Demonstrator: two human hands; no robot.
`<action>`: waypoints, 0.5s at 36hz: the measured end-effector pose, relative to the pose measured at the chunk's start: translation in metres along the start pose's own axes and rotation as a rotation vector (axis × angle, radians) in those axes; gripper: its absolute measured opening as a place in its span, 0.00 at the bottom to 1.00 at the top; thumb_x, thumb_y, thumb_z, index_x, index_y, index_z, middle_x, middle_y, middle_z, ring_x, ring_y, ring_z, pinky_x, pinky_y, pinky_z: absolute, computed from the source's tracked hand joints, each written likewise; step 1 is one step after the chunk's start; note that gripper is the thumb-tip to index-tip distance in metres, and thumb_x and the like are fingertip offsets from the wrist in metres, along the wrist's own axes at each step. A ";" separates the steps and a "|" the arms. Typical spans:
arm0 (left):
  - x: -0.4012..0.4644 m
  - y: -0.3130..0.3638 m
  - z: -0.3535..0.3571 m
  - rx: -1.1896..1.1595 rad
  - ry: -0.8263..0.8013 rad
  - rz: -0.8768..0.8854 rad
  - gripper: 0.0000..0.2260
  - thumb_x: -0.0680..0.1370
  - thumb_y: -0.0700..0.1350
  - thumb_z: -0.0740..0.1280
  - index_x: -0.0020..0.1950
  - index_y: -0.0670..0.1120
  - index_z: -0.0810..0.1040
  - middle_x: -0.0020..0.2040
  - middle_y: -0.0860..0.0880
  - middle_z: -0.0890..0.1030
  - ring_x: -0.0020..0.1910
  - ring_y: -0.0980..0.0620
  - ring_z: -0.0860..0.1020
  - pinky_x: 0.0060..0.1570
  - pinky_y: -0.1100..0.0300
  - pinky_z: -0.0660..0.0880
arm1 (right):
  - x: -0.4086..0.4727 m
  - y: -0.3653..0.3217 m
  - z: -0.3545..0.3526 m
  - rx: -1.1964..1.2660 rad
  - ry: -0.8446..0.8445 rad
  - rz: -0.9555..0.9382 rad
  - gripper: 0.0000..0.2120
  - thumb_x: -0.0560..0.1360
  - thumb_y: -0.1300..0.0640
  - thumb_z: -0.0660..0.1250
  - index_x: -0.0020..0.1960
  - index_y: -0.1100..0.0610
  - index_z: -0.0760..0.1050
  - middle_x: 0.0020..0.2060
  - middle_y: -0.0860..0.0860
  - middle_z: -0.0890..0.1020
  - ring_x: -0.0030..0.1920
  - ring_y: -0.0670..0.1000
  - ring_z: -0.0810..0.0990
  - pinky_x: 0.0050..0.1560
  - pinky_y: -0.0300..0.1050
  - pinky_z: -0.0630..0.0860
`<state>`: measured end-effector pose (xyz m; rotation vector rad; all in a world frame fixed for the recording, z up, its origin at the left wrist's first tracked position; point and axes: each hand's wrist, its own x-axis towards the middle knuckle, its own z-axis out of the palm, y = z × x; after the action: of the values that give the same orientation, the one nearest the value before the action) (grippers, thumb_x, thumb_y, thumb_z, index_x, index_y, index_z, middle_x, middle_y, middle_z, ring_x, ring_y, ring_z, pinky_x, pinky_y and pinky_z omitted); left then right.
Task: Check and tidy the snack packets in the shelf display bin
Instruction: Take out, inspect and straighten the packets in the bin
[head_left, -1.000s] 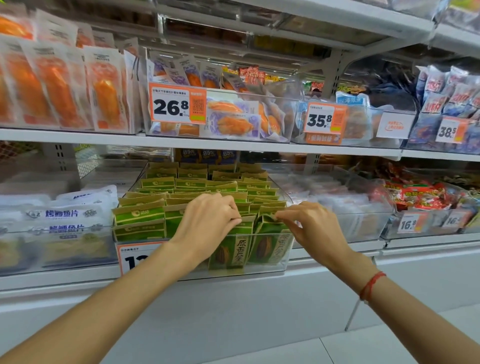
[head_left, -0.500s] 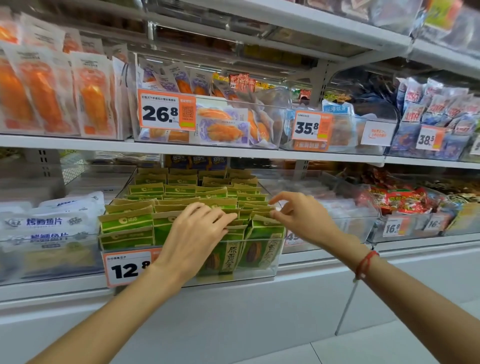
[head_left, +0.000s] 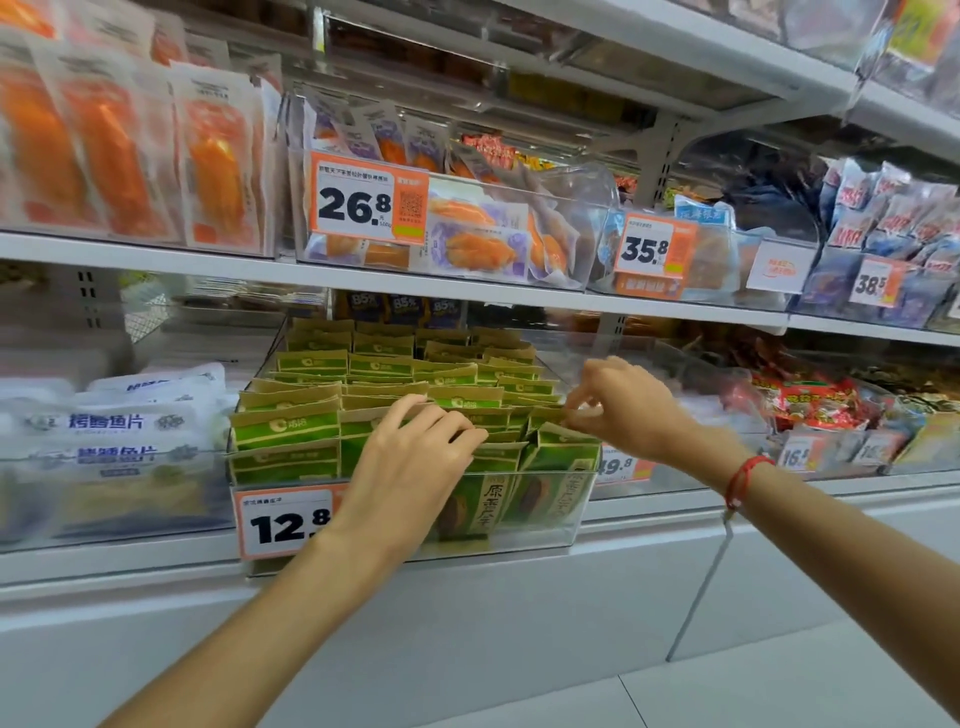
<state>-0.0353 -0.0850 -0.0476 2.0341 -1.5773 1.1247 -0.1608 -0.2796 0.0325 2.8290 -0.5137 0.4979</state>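
A clear plastic display bin (head_left: 550, 535) on the lower shelf holds several rows of green and tan snack packets (head_left: 374, 364) standing upright. My left hand (head_left: 410, 467) lies over the front rows near the middle, fingers fairly straight and pressing against the packet tops. My right hand (head_left: 618, 410) reaches in from the right and pinches the top edge of a front-right green packet (head_left: 563, 447) with fingertips. An orange price tag reading 12.8 (head_left: 285, 522) hangs on the bin's front; my left wrist covers its right side.
White fish-slice packets (head_left: 114, 431) fill the bin to the left. A clear bin with pale packets (head_left: 696, 405) and red snack bags (head_left: 810, 405) sit to the right. The upper shelf (head_left: 156, 257) carries orange meat packs and tags 26.8, 35.8, 38.5. White cabinet front below.
My right hand has lifted off the front packets and moved slightly back and right, now pinching a packet top. My left hand's fingers have straightened over the rows. The camera has shifted right.
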 end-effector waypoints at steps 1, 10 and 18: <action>0.000 0.000 0.000 -0.004 -0.010 -0.007 0.24 0.57 0.42 0.85 0.52 0.48 0.85 0.46 0.50 0.85 0.46 0.49 0.83 0.57 0.50 0.77 | -0.004 0.001 0.001 0.001 0.063 -0.013 0.08 0.76 0.50 0.69 0.51 0.51 0.83 0.43 0.45 0.70 0.49 0.50 0.70 0.44 0.43 0.61; 0.000 0.002 -0.001 -0.021 -0.024 -0.029 0.26 0.55 0.40 0.85 0.52 0.48 0.85 0.46 0.49 0.85 0.46 0.49 0.83 0.57 0.50 0.77 | -0.023 0.007 0.008 0.293 0.489 0.021 0.04 0.76 0.59 0.69 0.49 0.58 0.81 0.46 0.51 0.78 0.45 0.54 0.76 0.41 0.47 0.69; 0.000 0.002 -0.002 -0.025 -0.033 -0.042 0.28 0.54 0.37 0.85 0.53 0.46 0.85 0.47 0.47 0.85 0.47 0.47 0.84 0.58 0.47 0.77 | -0.028 -0.002 -0.015 0.395 0.722 -0.012 0.05 0.79 0.60 0.64 0.51 0.61 0.77 0.45 0.50 0.78 0.42 0.50 0.74 0.37 0.47 0.72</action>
<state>-0.0379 -0.0842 -0.0469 2.0702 -1.5487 1.0566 -0.1897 -0.2654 0.0359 2.6924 -0.2646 1.6756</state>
